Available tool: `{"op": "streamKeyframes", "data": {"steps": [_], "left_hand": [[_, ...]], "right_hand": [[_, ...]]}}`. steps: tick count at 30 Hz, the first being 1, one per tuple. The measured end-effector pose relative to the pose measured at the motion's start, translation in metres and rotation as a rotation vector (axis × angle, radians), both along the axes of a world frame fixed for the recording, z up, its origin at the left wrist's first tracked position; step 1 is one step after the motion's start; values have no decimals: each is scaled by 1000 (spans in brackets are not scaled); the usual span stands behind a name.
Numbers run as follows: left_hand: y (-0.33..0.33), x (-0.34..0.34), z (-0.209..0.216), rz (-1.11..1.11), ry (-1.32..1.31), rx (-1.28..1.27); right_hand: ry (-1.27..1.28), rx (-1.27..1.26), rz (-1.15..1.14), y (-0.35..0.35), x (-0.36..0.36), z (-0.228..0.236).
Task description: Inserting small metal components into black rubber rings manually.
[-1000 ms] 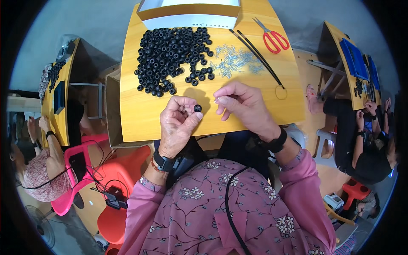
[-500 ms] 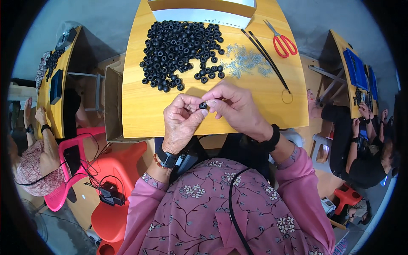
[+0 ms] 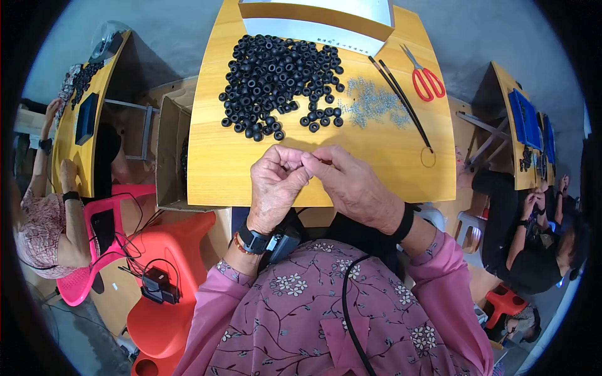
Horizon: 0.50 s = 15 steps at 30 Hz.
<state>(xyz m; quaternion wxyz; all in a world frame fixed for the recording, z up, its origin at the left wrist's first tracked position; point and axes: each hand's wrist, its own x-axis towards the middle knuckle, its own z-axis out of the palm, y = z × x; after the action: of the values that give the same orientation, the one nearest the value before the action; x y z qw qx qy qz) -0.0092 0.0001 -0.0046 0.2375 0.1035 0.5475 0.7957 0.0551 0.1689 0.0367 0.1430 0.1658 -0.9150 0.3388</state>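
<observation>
My left hand (image 3: pixel 274 185) and my right hand (image 3: pixel 359 188) meet over the near edge of the yellow table (image 3: pixel 229 172), fingertips pinched together. The black bead seen in my left fingers a moment ago is now covered by them. Whatever my right thumb and forefinger pinch is hidden too. Beyond my hands lies a big heap of round black beads with holes (image 3: pixel 276 72), several of them strayed toward me. Right of the heap spreads a scatter of small clear or silvery pieces (image 3: pixel 373 103).
Two thin black sticks (image 3: pixel 407 103), one ending in a thin loop, lie right of the pieces beside red-handled scissors (image 3: pixel 427 81). An open white box (image 3: pixel 320 34) stands at the back. A cardboard carton (image 3: pixel 172 150) and red chair (image 3: pixel 169 250) are at left. People work at side tables.
My fingers have closed together over the black bead, which no longer shows. The view has shifted a little, so the table sits farther right. The person at left has reached farther along their table.
</observation>
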Motion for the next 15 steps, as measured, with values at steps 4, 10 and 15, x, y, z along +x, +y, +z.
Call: {"op": "streamKeyframes", "data": {"steps": [4,10,15], "left_hand": [[0,-1,-4,14,14,-15],[0,3,-2,45,53,-3],[0,5,0,47,39,62]], "right_hand": [[-122,-218,-29,1,-4,5],[-98,-60,-58,18,-57,11],[-128,75,-16,5,-103,11]]}}
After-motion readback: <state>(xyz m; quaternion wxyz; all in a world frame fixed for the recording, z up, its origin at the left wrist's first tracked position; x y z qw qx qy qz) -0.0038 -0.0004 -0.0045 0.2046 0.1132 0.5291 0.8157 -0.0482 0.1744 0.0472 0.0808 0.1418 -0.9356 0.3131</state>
